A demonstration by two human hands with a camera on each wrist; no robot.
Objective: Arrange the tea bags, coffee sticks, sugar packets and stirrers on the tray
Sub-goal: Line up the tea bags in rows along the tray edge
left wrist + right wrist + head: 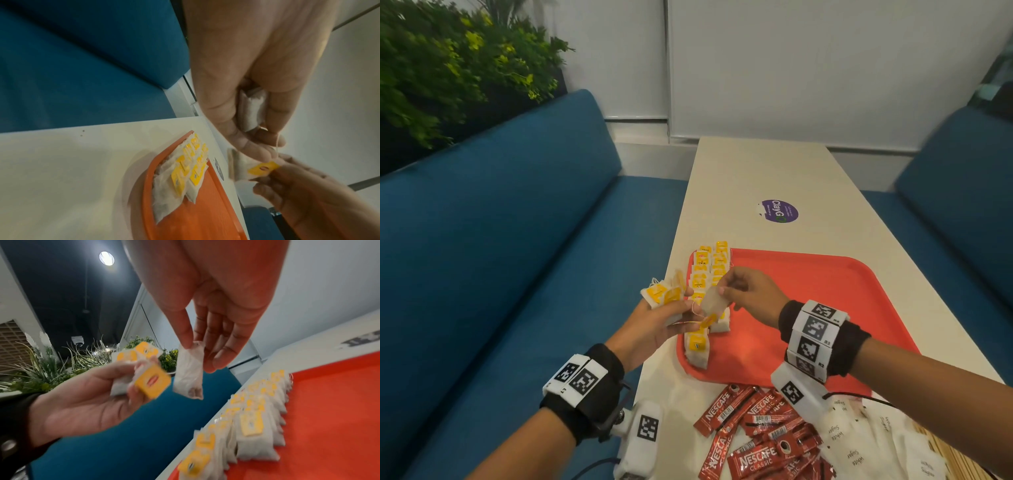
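Note:
My left hand (pixel 671 315) grips a small bunch of tea bags (pixel 662 294) with yellow tags, held over the table's left edge. My right hand (pixel 729 287) pinches a single white tea bag (pixel 712 303) between thumb and fingers, right beside the bunch; its yellow tag (pixel 707 322) dangles on a string. In the right wrist view that bag (pixel 189 373) hangs upright from the right hand (pixel 205 352). Two rows of tea bags (pixel 705 274) lie along the left side of the red tray (pixel 825 301). The left wrist view shows the left hand (pixel 265 142) around a bag (pixel 252 110).
Red coffee sticks (pixel 756 435) lie in a loose pile on the table in front of the tray, with white sugar packets (pixel 866 438) to their right. Thin wooden strips (pixel 945 455) show at the lower right. Blue benches (pixel 517 257) flank the table; a purple sticker (pixel 779 210) lies beyond the tray.

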